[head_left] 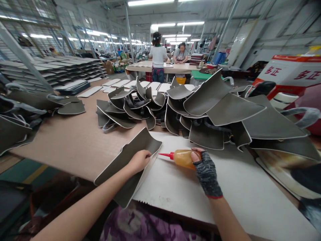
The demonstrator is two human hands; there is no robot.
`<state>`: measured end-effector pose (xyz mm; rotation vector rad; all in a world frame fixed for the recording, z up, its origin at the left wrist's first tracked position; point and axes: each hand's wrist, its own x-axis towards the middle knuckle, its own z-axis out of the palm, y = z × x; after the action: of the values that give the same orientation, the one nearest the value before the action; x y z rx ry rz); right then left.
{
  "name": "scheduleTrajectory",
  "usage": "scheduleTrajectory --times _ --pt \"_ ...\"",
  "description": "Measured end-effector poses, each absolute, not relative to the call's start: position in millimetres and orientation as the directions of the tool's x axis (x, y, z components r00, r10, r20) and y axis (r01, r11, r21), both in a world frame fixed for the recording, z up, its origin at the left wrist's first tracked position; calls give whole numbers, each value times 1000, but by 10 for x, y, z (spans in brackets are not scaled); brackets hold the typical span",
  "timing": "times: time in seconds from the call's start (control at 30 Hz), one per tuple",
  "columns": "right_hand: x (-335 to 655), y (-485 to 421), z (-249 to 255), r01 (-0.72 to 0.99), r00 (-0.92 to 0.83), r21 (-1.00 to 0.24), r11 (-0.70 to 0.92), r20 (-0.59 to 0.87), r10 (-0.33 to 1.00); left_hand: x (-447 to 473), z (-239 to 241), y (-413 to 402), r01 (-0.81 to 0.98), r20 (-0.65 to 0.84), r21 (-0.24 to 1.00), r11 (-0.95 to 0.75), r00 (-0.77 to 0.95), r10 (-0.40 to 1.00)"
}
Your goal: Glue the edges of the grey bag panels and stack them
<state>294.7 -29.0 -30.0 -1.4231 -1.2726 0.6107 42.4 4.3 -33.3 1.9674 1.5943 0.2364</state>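
From the head view, I have my right hand (pixel 206 170), in a dark grey knitted fingerless glove, wrapped round a clear squeeze bottle of amber liquid (pixel 184 158). My bare left hand (pixel 139 161) is closed narrow on a dark grey, leather-like panel with pale edges (pixel 136 145); its fingertips are partly hidden. The bottle sits between my hands, lying nearly level, long axis crosswise, its slim red nozzle (pixel 167 155) pointing at the panel's edge just beyond my left fingers. Contact I can't confirm. The panel slants from near-left to far-right under my left hand, curling up. I judge the step to be lining nozzle up with edge; the next move calls for a steady panel and light squeeze.
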Motion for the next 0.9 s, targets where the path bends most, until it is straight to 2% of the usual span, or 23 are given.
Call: scheduleTrajectory --times 0.17,0.5,0.9 --pt "2830 -306 -212 499 272 -844 196 368 889 369 -451 131 720 -240 694 -23 261 935" --pt "2742 -222 -285 615 234 -737 281 511 827 360 -458 129 667 -242 745 12 254 936" --pt "2783 -219 -267 576 236 -787 219 417 878 354 -491 129 676 -235 737 -5 262 936"
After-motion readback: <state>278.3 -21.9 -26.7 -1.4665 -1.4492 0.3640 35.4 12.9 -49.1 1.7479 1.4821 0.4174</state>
